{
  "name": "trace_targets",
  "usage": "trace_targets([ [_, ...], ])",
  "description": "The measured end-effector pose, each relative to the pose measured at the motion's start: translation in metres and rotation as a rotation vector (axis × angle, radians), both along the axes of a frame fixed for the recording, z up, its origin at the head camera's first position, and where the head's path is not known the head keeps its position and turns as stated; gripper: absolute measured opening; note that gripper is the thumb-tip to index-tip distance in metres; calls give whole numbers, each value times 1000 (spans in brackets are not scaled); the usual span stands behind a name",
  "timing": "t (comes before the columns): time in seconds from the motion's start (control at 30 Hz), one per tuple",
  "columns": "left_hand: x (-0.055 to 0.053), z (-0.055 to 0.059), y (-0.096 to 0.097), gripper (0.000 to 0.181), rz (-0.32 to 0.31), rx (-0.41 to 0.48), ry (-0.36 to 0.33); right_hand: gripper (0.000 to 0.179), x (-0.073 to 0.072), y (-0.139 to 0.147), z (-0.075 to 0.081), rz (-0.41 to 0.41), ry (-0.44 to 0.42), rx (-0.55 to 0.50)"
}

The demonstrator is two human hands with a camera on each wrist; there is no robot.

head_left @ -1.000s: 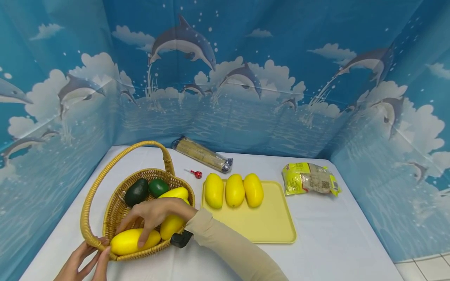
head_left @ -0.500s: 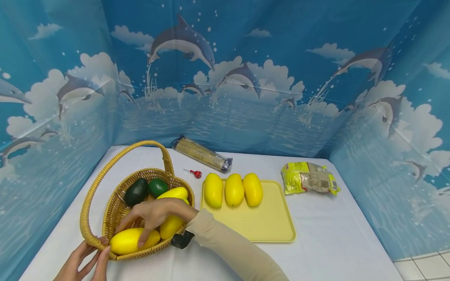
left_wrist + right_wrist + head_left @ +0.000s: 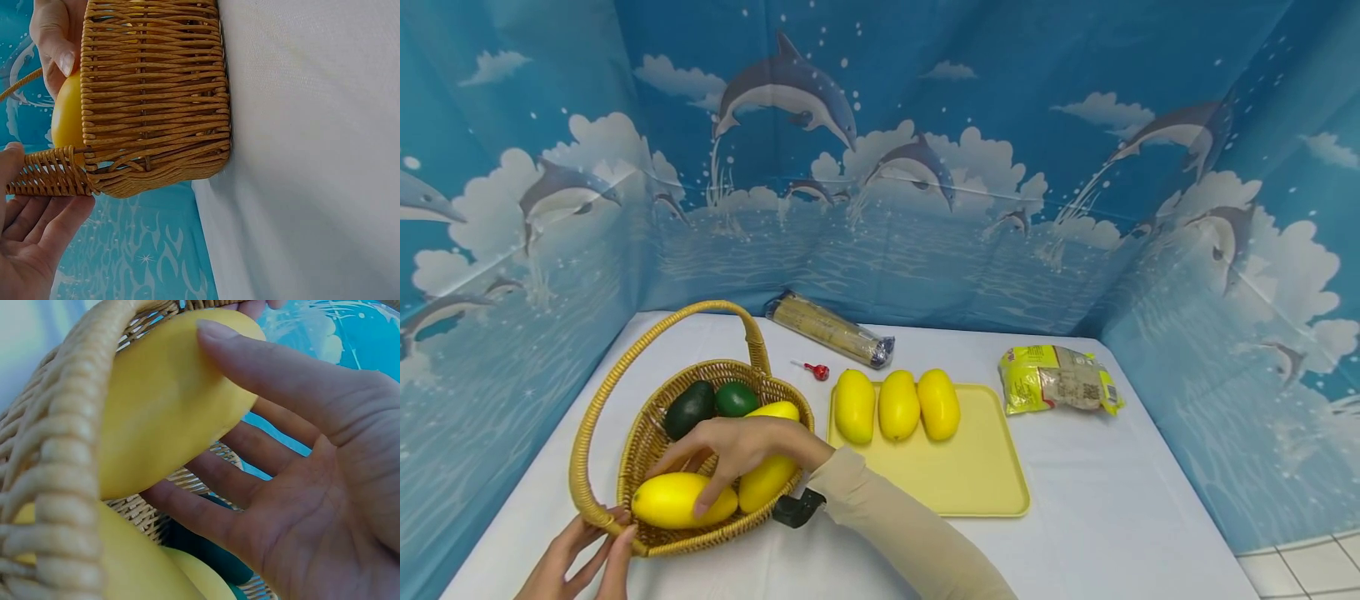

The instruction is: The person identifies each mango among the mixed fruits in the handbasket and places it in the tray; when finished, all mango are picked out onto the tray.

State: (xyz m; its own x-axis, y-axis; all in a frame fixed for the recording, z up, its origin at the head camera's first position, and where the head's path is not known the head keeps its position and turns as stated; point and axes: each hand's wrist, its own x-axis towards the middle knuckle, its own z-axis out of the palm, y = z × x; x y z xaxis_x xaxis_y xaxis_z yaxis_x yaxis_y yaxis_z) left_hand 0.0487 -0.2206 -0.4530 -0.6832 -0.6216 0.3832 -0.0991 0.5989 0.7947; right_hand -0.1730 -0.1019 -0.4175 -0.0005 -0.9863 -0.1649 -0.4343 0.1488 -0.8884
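My right hand [image 3: 730,450] pinches a yellow mango [image 3: 673,504] at the near left end of a wicker basket [image 3: 703,542]. In the right wrist view, the thumb lies on one side of that mango and the fingers on the other. My left hand [image 3: 576,562] holds the base of the basket's handle [image 3: 53,172], thumb on one side and fingertips on the other. Inside the basket are two dark green avocados [image 3: 690,410] and more mangoes [image 3: 767,483], partly hidden under my right hand and wrist.
Right of the basket lies a yellow tray [image 3: 955,479] with three mangoes [image 3: 898,406] along its back. Behind are a red lollipop [image 3: 820,372] and a wrapped pack of noodles [image 3: 831,329]. A yellow bag [image 3: 1060,381] lies far right. Dolphin curtains [image 3: 880,242] enclose the table.
Within the last half second, the mango in my right hand has risen slightly off its place, and the right wrist has shifted a little. My left hand stays at the handle's base.
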Motion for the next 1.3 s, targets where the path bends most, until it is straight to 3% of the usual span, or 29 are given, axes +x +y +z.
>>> trace_targets([
  [0.73,1,-2,2,36,21,-7,20,70,-10,37,15,-92,29,-178],
  [1.07,1,-2,3,37,18,-27,31,69,-17,63,17,-189,-93,-233],
  [1.3,1,-2,2,37,13,-23,28,67,-18,78,17,-231,-129,-242],
])
